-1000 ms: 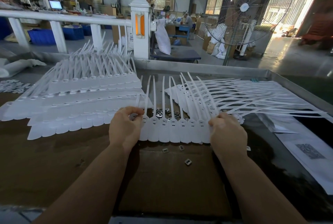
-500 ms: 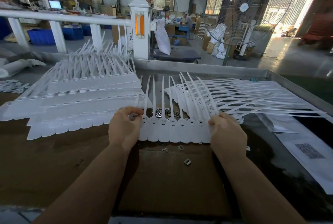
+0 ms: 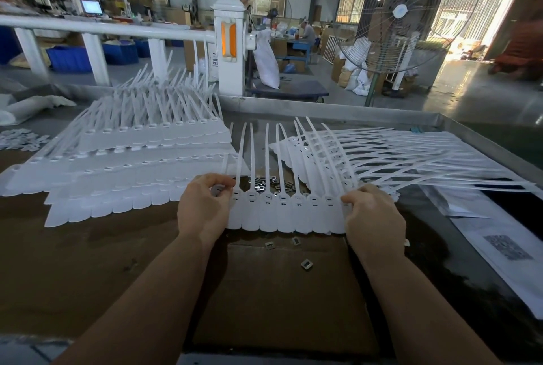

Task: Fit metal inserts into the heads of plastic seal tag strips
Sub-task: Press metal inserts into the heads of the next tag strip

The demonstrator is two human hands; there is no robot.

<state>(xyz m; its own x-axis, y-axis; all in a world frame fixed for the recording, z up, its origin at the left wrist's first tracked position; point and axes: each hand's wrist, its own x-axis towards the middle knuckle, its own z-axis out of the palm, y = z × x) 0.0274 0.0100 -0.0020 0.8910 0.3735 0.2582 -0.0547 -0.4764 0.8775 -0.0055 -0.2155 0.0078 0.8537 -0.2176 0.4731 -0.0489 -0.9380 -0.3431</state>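
Observation:
A white row of joined seal tag strips (image 3: 286, 211) lies across the table in front of me, heads near me and tails pointing away. My left hand (image 3: 204, 207) pinches the row's left end with curled fingers. My right hand (image 3: 371, 213) grips the row's right end. A small heap of shiny metal inserts (image 3: 269, 184) lies just behind the heads, partly hidden by the tails. Three loose inserts (image 3: 306, 264) lie on the brown table nearer to me.
Stacked rows of white strips (image 3: 123, 164) cover the table's left. More strips (image 3: 396, 156) fan out at the right. Printed paper sheets (image 3: 505, 250) lie at the far right. A metal rim (image 3: 338, 111) bounds the table; a big fan (image 3: 396, 11) stands behind it.
Almost nothing differs: both hands stay at the ends of the strip row, which has barely shifted.

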